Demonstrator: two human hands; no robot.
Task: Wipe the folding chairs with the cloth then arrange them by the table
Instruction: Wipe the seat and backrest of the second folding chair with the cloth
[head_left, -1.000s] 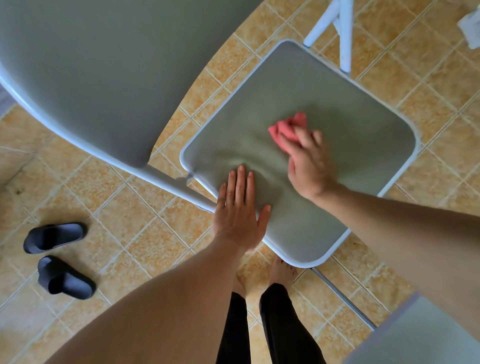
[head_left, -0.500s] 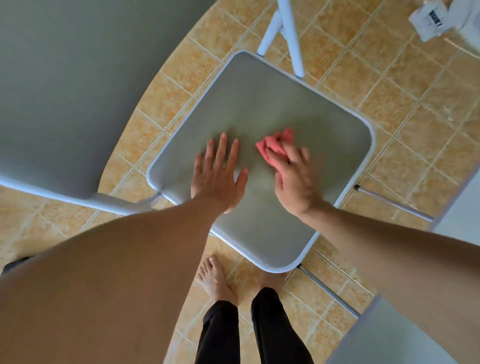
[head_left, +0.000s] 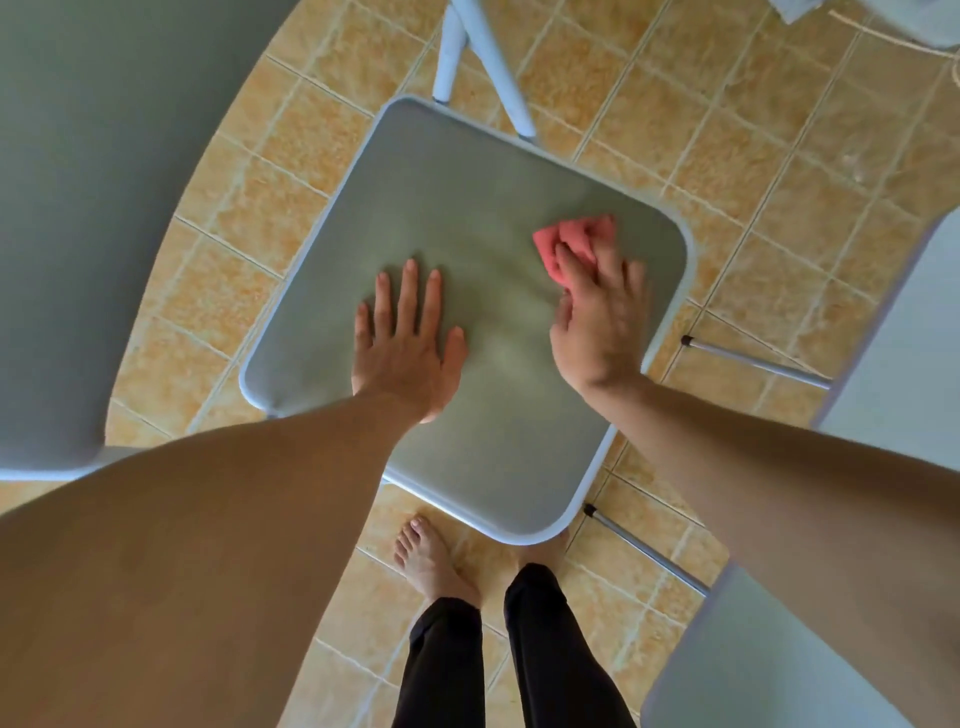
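A grey folding chair seat (head_left: 467, 197) with a white rim fills the middle of the head view. Its grey backrest (head_left: 93, 208) rises at the left. My left hand (head_left: 405, 343) lies flat on the seat with fingers spread, near the seat's middle. My right hand (head_left: 597, 317) presses a crumpled pink cloth (head_left: 571, 241) against the seat near its right edge, fingers curled over the cloth.
White chair legs (head_left: 483, 62) stand beyond the seat on the tan tiled floor (head_left: 779, 182). Another grey chair (head_left: 883, 389) sits at the right edge, with thin metal legs (head_left: 753, 364) reaching toward the seat. My bare feet (head_left: 431, 561) stand just below the seat.
My right hand slid the pink cloth from the seat's middle toward its right edge. The left hand stays flat on the seat. The view has shifted a little.
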